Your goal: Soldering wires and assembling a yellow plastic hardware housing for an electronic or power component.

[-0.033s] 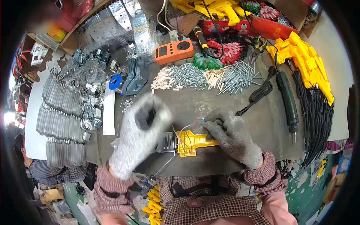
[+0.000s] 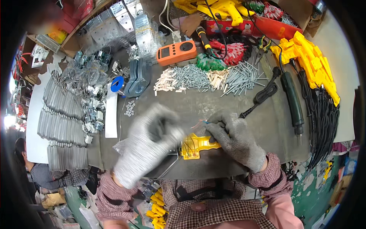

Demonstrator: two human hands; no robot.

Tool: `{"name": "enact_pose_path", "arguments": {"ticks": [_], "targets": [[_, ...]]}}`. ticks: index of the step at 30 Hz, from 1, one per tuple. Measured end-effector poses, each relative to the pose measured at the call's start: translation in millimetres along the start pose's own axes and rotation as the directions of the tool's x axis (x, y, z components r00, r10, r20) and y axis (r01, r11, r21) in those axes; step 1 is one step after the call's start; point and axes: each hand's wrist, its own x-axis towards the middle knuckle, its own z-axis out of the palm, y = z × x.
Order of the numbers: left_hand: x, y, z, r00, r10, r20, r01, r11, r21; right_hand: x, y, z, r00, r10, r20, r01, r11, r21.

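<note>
While the right hand [image 2: 242, 140] pinched the thin wires [image 2: 198, 124] between its fingertips, the yellow casing [image 2: 204, 142] lay open side up on the desk [image 2: 223, 168], its narrow end partly behind that hand. Blurred, the left hand [image 2: 146, 143] was just left of the casing with its fingers curled, and whether it held anything could not be told. Beyond both lay silver screws [image 2: 244, 79] and an orange meter [image 2: 176, 53].
</note>
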Motion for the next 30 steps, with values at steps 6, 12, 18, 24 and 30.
{"name": "enact_pose_path", "arguments": {"ticks": [6,12,18,24,30], "targets": [[-25.0,-14.7,35.8,0.992,0.085,0.091,-0.094,0.990,0.107,-1.1,-5.4,9.9,0.997,-0.076,0.031,0.078,0.993,-0.085],[-37.5,-22.5,34.2,0.967,-0.242,0.074,0.251,0.879,-0.405,0.4,14.4,24.9,0.960,0.023,0.279,-0.104,0.955,0.279],[-35.2,-20.4,29.9,0.957,-0.275,0.091,0.288,0.876,-0.386,-0.1,14.5,28.1,0.952,-0.128,0.279,0.011,0.923,0.385],[-35.7,11.5,7.9,0.877,0.363,0.315,-0.447,0.377,0.811,1.5,12.5,23.4,0.967,-0.040,0.251,0.007,0.991,0.133],[-30.7,-3.3,5.7,0.887,0.205,0.414,-0.448,0.604,0.660,-0.6,10.7,24.7,0.960,-0.139,0.241,0.092,0.976,0.198]]}}
